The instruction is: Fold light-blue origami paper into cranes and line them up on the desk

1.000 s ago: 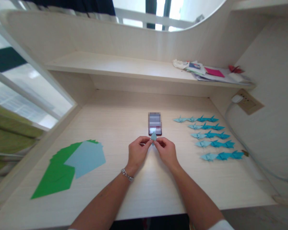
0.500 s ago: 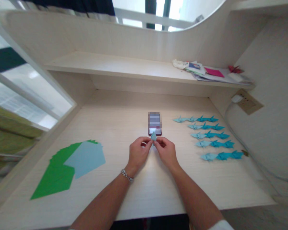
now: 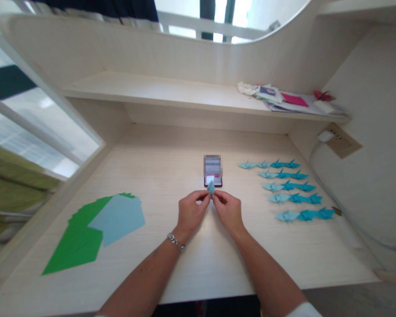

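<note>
A small light-blue folded paper piece (image 3: 211, 188) is pinched between the fingertips of both hands above the middle of the desk (image 3: 198, 259). My left hand (image 3: 190, 212), with a bracelet at the wrist, grips its left side. My right hand (image 3: 228, 212) grips its right side. The pointed tip of the paper sticks up between the thumbs. Just beyond the paper lies a phone (image 3: 213, 172) with its screen lit.
Rows of blue folded paper cranes (image 3: 292, 190) lie at the right. A stack of green sheets (image 3: 74, 240) topped by a light-blue sheet (image 3: 118, 218) lies at the left. Papers (image 3: 285, 100) sit on the shelf; a cable (image 3: 333, 193) runs from a wall socket.
Both hands have shifted very slightly toward me and the paper tip has tilted a little to the right. Everything else is as before.
</note>
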Available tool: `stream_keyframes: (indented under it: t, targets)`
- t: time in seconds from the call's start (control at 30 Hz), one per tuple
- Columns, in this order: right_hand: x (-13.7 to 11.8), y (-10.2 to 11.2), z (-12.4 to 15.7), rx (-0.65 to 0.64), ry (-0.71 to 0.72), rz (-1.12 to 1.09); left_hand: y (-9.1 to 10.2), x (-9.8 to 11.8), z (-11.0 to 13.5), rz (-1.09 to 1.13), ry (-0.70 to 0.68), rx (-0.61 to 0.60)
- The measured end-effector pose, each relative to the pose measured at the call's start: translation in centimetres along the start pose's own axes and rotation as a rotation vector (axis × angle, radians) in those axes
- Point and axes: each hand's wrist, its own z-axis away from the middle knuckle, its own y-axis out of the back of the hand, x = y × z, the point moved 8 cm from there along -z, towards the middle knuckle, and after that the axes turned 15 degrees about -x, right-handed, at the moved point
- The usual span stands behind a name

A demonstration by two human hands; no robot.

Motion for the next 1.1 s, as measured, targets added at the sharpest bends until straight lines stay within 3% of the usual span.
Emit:
stream_keyframes:
  t: [0.17, 0.37, 0.5, 0.7, 0.83, 1.1]
  targets:
    - [-0.1, 0.1, -0.1, 0.01, 0.007, -0.098, -0.2, 1.0, 0.1, 0.002, -0.104, -0.031]
    - [1.8, 0.3, -0.9, 0.021, -0.05, -0.342, -0.8, 1.8, 0.0, 0.052, -0.139, -0.078]
    - [2.6, 0.6, -1.1, 0.035, -0.062, -0.31, -1.2, 1.9, 0.1, 0.1, -0.121, -0.112]
    - [2.3, 0.3, -1.0, -0.011, -0.039, -0.279, 0.1, 0.6, 0.2, 0.151, 0.028, 0.024]
    - [2.2, 0.0, -1.1, -0.033, -0.04, -0.29, 0.1, 1.5, 0.2, 0.101, -0.047, -0.007]
    - [2.1, 0.2, -1.0, -0.015, -0.037, -0.291, 0.4, 2.3, 0.4, 0.045, -0.102, 0.049]
